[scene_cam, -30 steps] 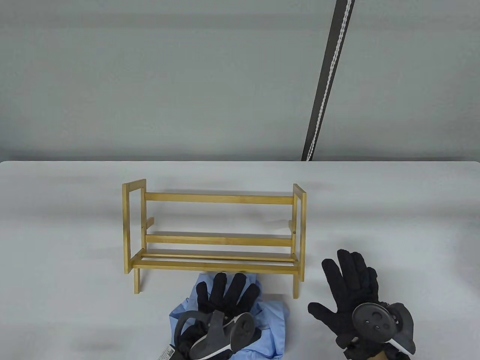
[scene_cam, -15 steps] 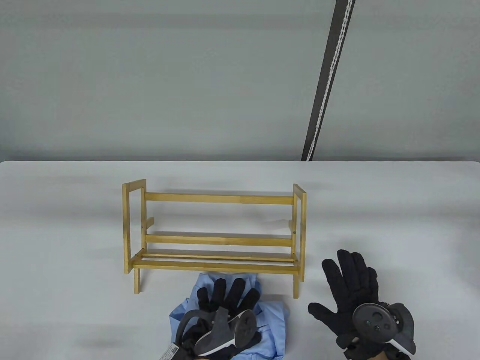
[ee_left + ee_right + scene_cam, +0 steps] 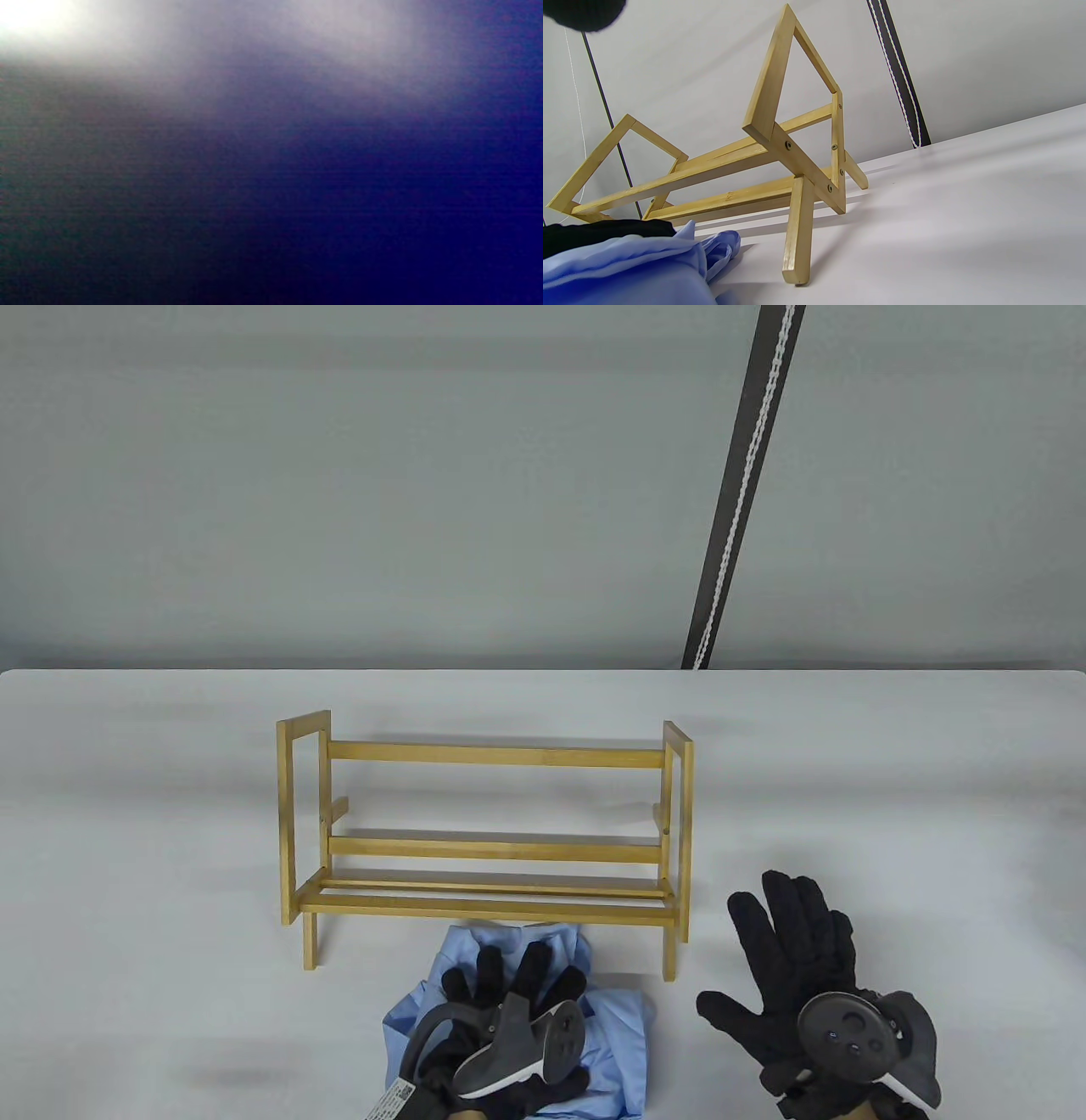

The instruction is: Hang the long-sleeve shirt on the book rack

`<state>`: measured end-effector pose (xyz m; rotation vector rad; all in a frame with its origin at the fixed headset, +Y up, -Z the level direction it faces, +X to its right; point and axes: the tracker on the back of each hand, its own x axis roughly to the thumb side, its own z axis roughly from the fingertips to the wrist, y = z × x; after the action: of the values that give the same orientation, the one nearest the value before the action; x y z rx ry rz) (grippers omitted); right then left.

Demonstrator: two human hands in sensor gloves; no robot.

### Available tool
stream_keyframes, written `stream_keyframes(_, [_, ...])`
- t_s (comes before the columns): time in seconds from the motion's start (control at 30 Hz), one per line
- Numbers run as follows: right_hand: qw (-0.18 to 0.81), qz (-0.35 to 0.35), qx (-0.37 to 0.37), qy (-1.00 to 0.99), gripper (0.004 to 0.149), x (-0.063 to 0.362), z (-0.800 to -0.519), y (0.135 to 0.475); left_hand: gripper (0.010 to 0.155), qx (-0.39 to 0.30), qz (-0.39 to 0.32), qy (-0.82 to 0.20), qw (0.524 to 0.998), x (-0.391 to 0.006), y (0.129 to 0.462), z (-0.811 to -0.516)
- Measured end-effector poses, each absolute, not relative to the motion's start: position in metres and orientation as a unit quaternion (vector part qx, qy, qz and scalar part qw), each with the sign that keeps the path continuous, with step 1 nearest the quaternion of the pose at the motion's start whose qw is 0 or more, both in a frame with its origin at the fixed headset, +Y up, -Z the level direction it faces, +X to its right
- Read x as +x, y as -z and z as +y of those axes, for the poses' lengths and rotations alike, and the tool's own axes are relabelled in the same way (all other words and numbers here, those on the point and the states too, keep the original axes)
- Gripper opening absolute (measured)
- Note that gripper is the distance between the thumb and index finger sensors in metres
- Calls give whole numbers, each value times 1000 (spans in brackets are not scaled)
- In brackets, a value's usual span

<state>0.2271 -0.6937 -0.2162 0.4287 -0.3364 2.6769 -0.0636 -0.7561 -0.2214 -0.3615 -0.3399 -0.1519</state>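
Observation:
The light blue long-sleeve shirt [image 3: 624, 1044] lies crumpled on the white table just in front of the wooden book rack [image 3: 496, 755]. My left hand [image 3: 513, 976] rests on top of the shirt, its fingers curled down into the fabric. My right hand [image 3: 780, 933] lies flat and spread on the table, right of the shirt and off the rack's front right leg, holding nothing. The right wrist view shows the rack [image 3: 772, 97] from low down and the shirt [image 3: 628, 267] at bottom left. The left wrist view is a dark blue blur.
The white table [image 3: 891, 780] runs wide on both sides of the rack and behind it. A grey wall with a dark strip and white cord [image 3: 738, 492] stands behind the table's far edge.
My left hand has drawn back toward me on the shirt and its fingers have curled in. The shirt, the rack and my right hand have not moved.

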Motion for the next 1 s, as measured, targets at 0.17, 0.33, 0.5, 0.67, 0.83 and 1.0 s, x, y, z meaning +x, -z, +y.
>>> stream_keyframes(0.17, [203, -120, 154, -960, 94, 227, -694, 216, 103, -210, -166, 93, 959, -62, 224, -762])
stream_keyframes(0.33, [202, -120, 154, -960, 94, 226, -694, 216, 102, -208, -167, 102, 958, -61, 224, -762])
stream_keyframes(0.5, [202, -119, 153, -960, 94, 226, -694, 215, 97, -203, -169, 116, 957, -59, 223, -760])
stream_keyframes(0.67, [201, -118, 153, -960, 94, 225, -694, 215, 91, -202, -173, 138, 954, -56, 222, -758])
stream_keyframes(0.83, [201, -118, 153, -960, 94, 225, -694, 215, 87, -197, -174, 139, 955, -55, 221, -758])
stream_keyframes(1.0, [201, -118, 153, -960, 94, 225, -695, 215, 81, -194, -187, 134, 953, -52, 219, -757])
